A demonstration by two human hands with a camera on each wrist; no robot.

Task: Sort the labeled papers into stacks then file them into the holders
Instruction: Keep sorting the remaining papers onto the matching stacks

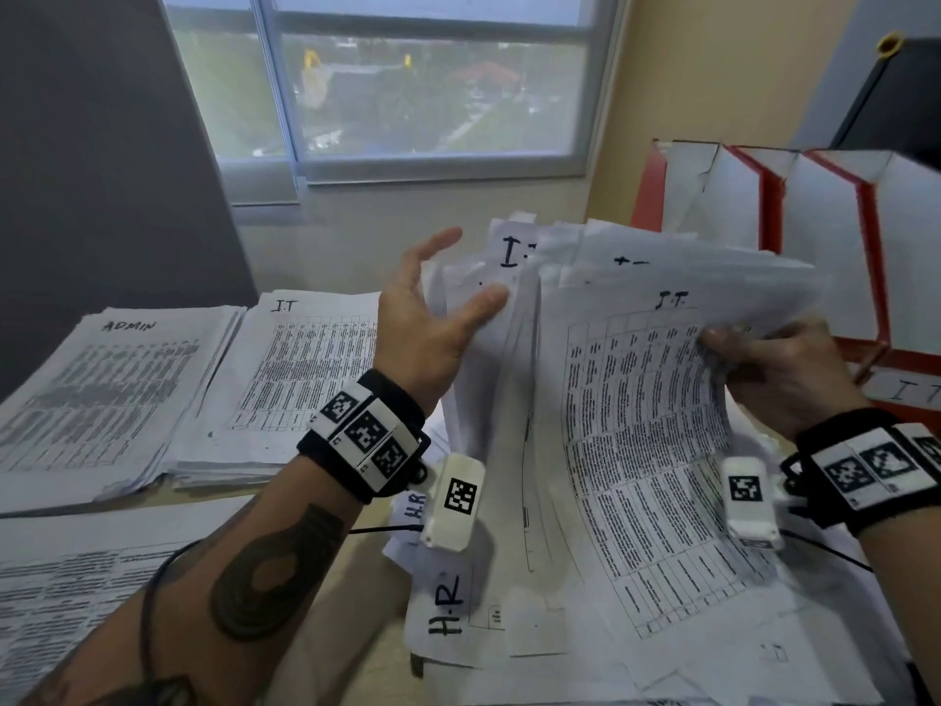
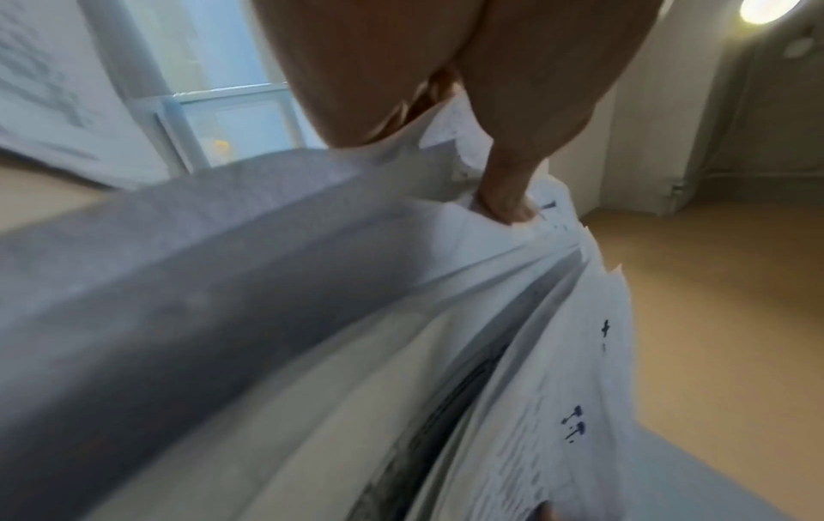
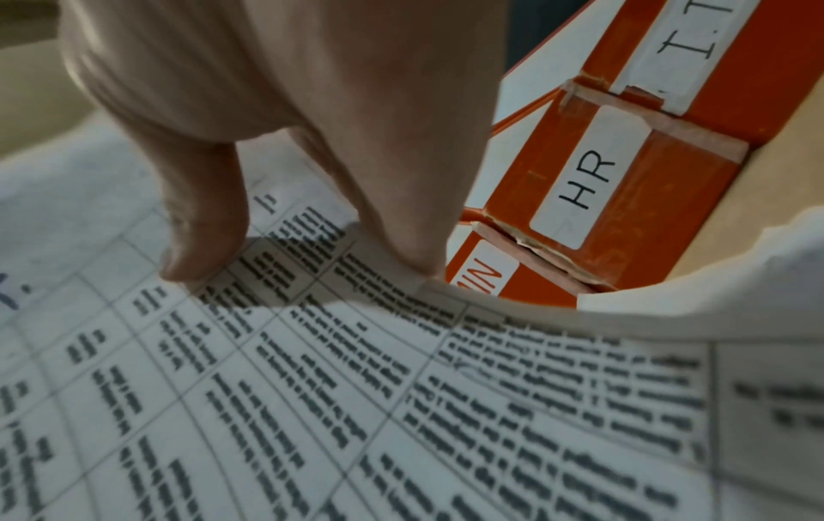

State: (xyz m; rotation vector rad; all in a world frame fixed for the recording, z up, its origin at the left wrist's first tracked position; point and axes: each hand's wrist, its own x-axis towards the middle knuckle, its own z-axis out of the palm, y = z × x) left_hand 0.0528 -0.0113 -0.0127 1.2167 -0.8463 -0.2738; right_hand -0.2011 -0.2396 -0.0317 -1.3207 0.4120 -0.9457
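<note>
A thick bundle of printed sheets labeled I.T (image 1: 636, 400) stands tilted between my hands, above the desk. My left hand (image 1: 468, 270) holds its left edge, thumb (image 2: 508, 208) on the front and index finger pointing up. My right hand (image 1: 738, 343) grips the right edge, with its fingertips (image 3: 205, 253) pressing on the top sheet's table (image 3: 401, 405). Red file holders (image 1: 769, 206) stand at the right, labeled HR (image 3: 588, 183) and I.T (image 3: 695, 35); a third label is partly hidden. On the left of the desk lie an ADMIN stack (image 1: 102, 394) and an I.T stack (image 1: 295, 374).
Loose H.R sheets (image 1: 448, 603) lie under the raised bundle near the desk's front. More printed paper (image 1: 66, 583) lies at the front left. A window (image 1: 407, 79) is behind the desk and a dark panel (image 1: 102, 145) at the left.
</note>
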